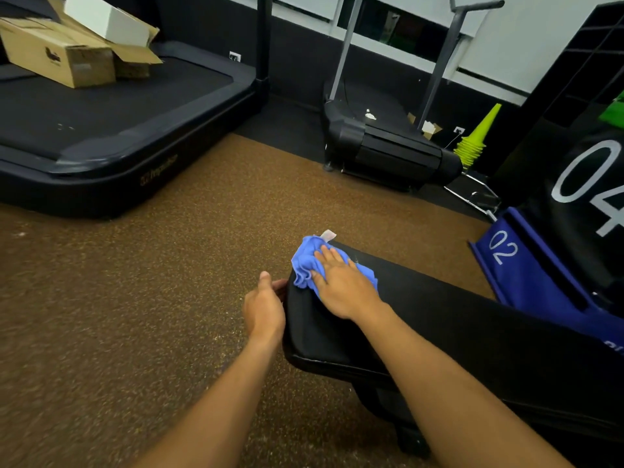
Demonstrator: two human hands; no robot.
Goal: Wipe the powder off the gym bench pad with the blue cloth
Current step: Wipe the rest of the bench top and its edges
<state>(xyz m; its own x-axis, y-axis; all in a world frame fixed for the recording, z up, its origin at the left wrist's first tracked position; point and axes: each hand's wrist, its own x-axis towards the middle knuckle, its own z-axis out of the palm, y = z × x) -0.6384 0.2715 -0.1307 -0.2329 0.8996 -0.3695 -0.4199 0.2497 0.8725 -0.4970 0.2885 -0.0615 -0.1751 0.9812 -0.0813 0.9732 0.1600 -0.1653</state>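
The black gym bench pad (456, 319) runs from the lower right toward the centre. A crumpled blue cloth (305, 261) with a white tag lies on its far left corner. My right hand (341, 285) presses flat on the cloth, fingers spread over it. My left hand (265, 307) is cupped against the pad's left edge, just below the cloth, its fingers curled around the side. A few faint white specks show on the pad near the cloth.
Brown speckled rubber floor (152, 298) lies to the left. A treadmill (111, 130) with cardboard boxes (67, 52) stands at the back left, a second treadmill (385, 143) at the back centre. Stacked green cones (472, 140) and blue and black numbered pads (526, 265) stand to the right.
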